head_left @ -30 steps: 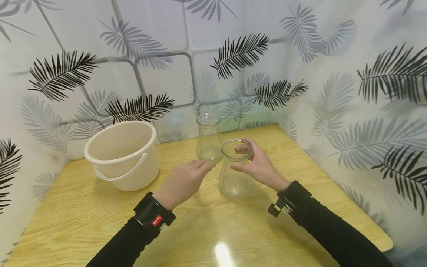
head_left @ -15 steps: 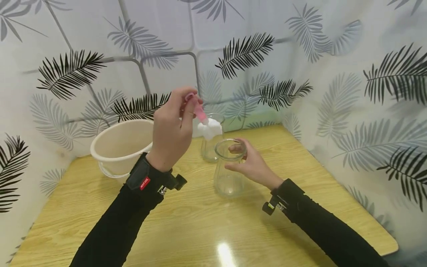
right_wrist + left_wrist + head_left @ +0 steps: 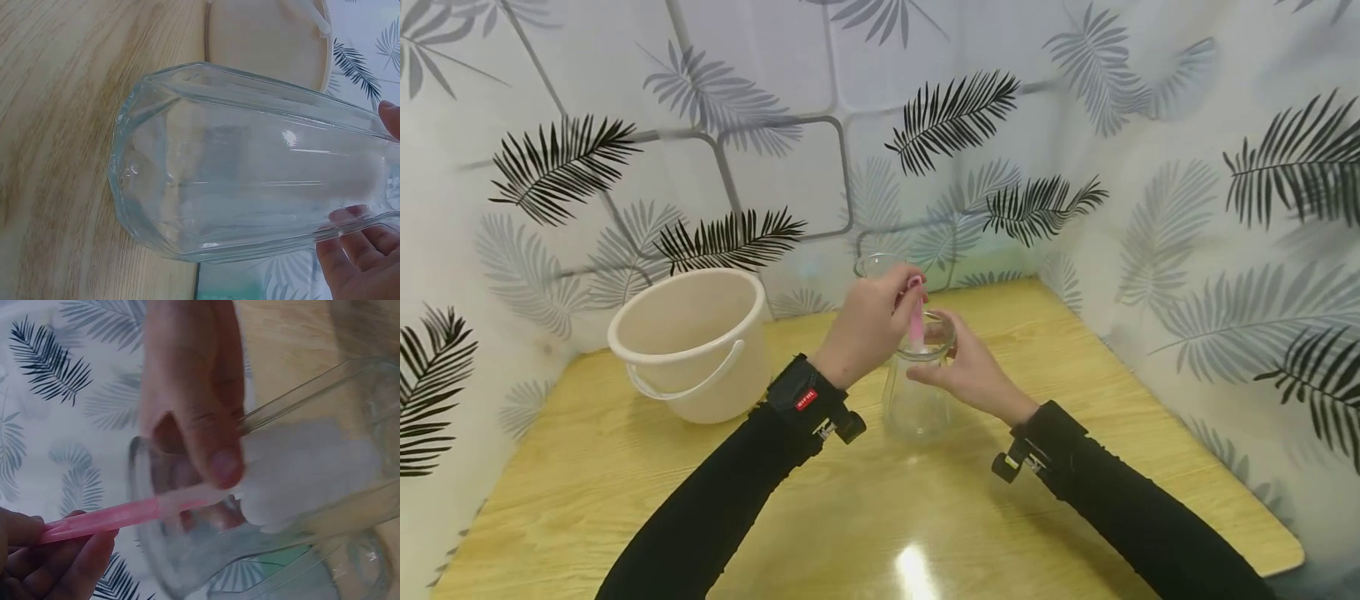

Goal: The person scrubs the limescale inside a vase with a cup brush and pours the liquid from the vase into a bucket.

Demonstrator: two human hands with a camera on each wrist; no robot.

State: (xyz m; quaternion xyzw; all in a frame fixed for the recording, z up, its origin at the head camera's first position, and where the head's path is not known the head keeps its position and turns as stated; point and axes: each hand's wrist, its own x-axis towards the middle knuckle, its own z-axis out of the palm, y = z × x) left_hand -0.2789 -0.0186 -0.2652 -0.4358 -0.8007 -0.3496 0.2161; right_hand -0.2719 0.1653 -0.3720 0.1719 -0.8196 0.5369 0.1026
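Note:
A clear glass vase with a flared rim stands upright on the table. My right hand grips it round the neck, thumb in front. My left hand is above the mouth and pinches the pink handle of a sponge cup brush. In the left wrist view the white sponge head is down inside the vase, spread along its inner wall, with the pink handle sticking out past the rim. The right wrist view has the vase's faceted base and my right fingers at the neck.
A second glass vase stands behind, mostly hidden by my left hand. To the left is a cream bucket with its white handle hanging down. The wooden table ends at a leaf-patterned curtain.
My left hand came up from near the table holding the brush, then moved right and lowered the sponge into the vase. My right hand stayed on the vase's neck.

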